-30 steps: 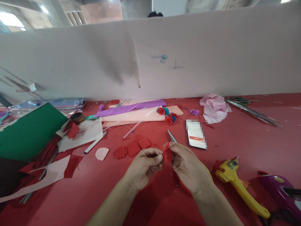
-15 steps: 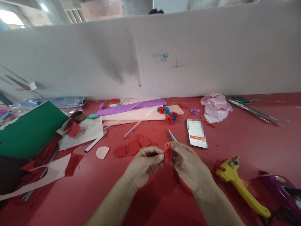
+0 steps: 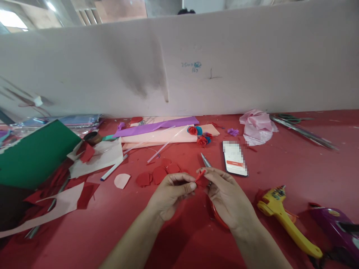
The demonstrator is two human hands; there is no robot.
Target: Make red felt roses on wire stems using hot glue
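Note:
Between my two hands is a small red paper petal [image 3: 201, 178], pinched and partly curled. My left hand [image 3: 175, 192] grips its left edge between thumb and fingers. My right hand [image 3: 224, 190] pinches its upper right side, and its fingers hide part of the piece. Under my right hand lie scissors [image 3: 206, 160], blades pointing away and red handle partly covered. Just beyond my left hand, several cut red petals [image 3: 159, 175] lie flat on the red table. A pale pink cut piece [image 3: 122, 181] is left of them.
Red and blue paper roses [image 3: 202, 141] rest by folded peach sheets [image 3: 159, 137] and a purple strip [image 3: 157, 127]. A phone [image 3: 235, 158] lies right of centre. A yellow glue gun [image 3: 291, 224] and a purple tool [image 3: 333, 228] are at right. A white partition [image 3: 238, 63] stands behind.
The red petal looks narrower and turned more edge-on between my fingers. Both hands stay in nearly the same place.

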